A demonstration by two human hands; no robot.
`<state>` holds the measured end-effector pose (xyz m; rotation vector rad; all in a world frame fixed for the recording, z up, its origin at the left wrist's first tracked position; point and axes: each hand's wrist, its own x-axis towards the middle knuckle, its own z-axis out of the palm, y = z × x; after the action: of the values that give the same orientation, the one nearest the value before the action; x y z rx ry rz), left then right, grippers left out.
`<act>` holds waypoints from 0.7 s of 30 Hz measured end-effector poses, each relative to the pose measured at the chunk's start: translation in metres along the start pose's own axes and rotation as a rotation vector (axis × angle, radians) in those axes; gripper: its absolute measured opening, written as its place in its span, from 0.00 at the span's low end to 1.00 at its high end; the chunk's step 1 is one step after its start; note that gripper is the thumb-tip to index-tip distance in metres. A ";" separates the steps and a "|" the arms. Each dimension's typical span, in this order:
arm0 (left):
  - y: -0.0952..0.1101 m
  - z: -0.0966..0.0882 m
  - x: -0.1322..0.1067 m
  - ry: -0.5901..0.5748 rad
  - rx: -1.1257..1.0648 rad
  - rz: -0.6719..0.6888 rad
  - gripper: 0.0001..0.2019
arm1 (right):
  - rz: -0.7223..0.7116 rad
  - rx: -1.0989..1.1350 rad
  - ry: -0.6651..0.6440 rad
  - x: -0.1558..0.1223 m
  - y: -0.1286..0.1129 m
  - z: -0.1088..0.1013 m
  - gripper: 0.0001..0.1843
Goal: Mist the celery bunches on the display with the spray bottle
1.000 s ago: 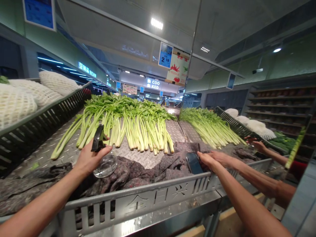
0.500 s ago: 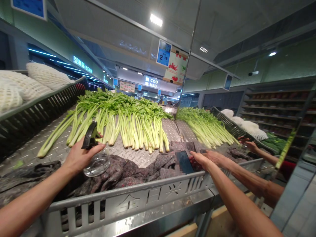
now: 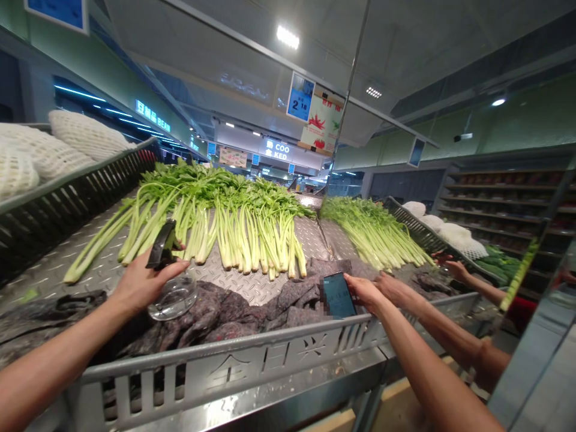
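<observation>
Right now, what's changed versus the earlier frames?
The phone in the right hand, dark before, has lit up. The view swung slightly right. Nothing was grasped or released: the left hand still holds the black-topped clear container. Celery lies as before.

Metal tread-plate table (image 3: 258, 291), slatted grey rail (image 3: 197, 366) at 6 o'clock. Celery (image 3: 243, 231) lies at 12, rumpled dark cloth (image 3: 225, 305) just inside the rail, green scrap (image 3: 27, 296) at 8.

- Celery (image 3: 243, 234) lies on the worktop (image 3: 315, 237), behind the cloth (image 3: 216, 315).
- The front railing (image 3: 288, 348) stands before the cloth.
- The left hand's (image 3: 146, 279) container (image 3: 173, 300) is left of the right hand's (image 3: 363, 293) phone (image 3: 339, 297).
- A crate (image 3: 90, 198) flanks the celery's left.
</observation>
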<state>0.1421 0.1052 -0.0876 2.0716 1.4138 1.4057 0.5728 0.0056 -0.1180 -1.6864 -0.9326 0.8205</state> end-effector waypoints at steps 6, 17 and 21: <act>-0.001 0.000 0.000 0.006 -0.008 0.005 0.25 | -0.018 0.102 0.140 -0.005 -0.003 0.002 0.15; -0.002 -0.002 0.000 0.001 0.005 0.018 0.25 | -0.028 0.120 0.210 -0.003 -0.002 0.003 0.13; 0.000 -0.001 -0.001 -0.006 0.002 0.025 0.25 | -0.025 0.096 0.217 -0.003 -0.002 0.004 0.14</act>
<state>0.1410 0.1039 -0.0875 2.0995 1.3928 1.4073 0.5679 0.0050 -0.1168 -1.6399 -0.7525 0.6409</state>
